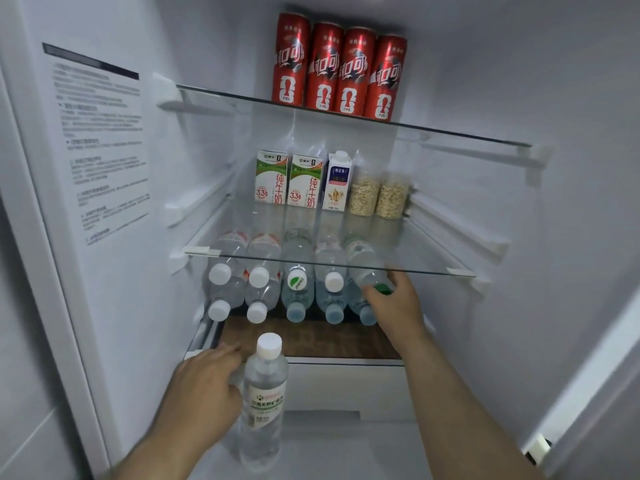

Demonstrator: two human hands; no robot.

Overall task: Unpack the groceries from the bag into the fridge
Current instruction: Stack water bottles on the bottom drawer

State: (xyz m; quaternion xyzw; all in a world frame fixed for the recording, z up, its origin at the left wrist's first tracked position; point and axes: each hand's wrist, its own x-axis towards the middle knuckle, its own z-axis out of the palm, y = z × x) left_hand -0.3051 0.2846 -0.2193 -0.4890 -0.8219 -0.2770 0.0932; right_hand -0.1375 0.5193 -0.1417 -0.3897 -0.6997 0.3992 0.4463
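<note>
The grip of the left hand (pixel 204 386) is closed round the middle of a clear water bottle (pixel 265 393) with a white cap. This bottle stands upright in the air in front of the fridge, lower than the shelves. The grip of the right hand (pixel 394 303) is clamped on the neck end of a green-capped bottle (pixel 367 268). That bottle lies on its side at the right end of the top row of the stacked bottles (pixel 263 285), just under the middle glass shelf (pixel 433 271), with its cap toward the person.

The stacked bottles lie in two rows, caps to the front, on a wood-pattern shelf (pixel 311 341). Below it there is a white drawer (pixel 346 386).

At the back of the middle glass shelf stand two green milk cartons (pixel 272 178), a white and blue carton (pixel 337 183) and two jars of oats (pixel 363 195), side by side. On the upper glass shelf (pixel 450 133) four red cans (pixel 339 67) stand in a row. A printed label (pixel 100 143) is on the left inner wall.
</note>
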